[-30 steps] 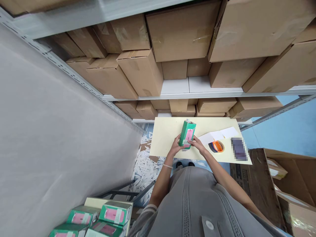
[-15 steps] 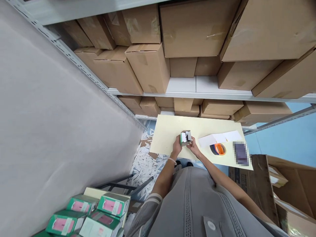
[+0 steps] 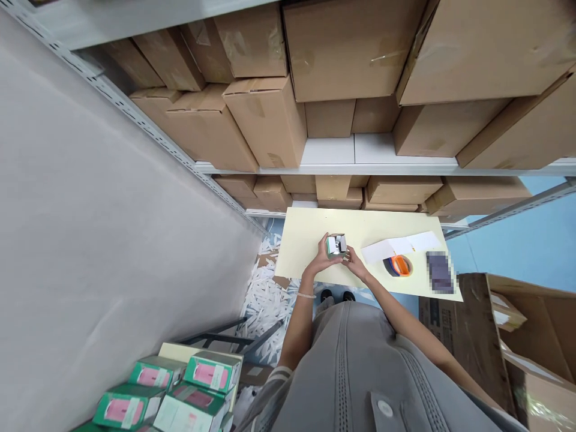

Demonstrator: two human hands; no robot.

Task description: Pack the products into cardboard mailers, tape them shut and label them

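A small green-and-white carton (image 3: 336, 254) is held above the pale yellow table (image 3: 306, 240), its top end uncovered and white and dark contents showing inside. My left hand (image 3: 322, 258) wraps around its left side and lower edge. At the lower right corner, the fingers of my right hand (image 3: 354, 263) grip the carton. Right of the hands lie a folded white paper strip (image 3: 400, 245) and a roll of tape (image 3: 398, 266) with an orange piece in its middle.
Green boxes with pink pictures (image 3: 209, 373) are stacked at lower left. Brown cartons (image 3: 265, 120) fill the shelves ahead. A large open cardboard box (image 3: 463, 336) stands at right. White paper strips (image 3: 265, 300) litter the floor. A blurred dark object (image 3: 440, 273) lies at the table's right end.
My left hand has shifted its hold, the forearm swinging so the hand reaches further under the carton. The carton has turned slightly. The camera view has moved a little.
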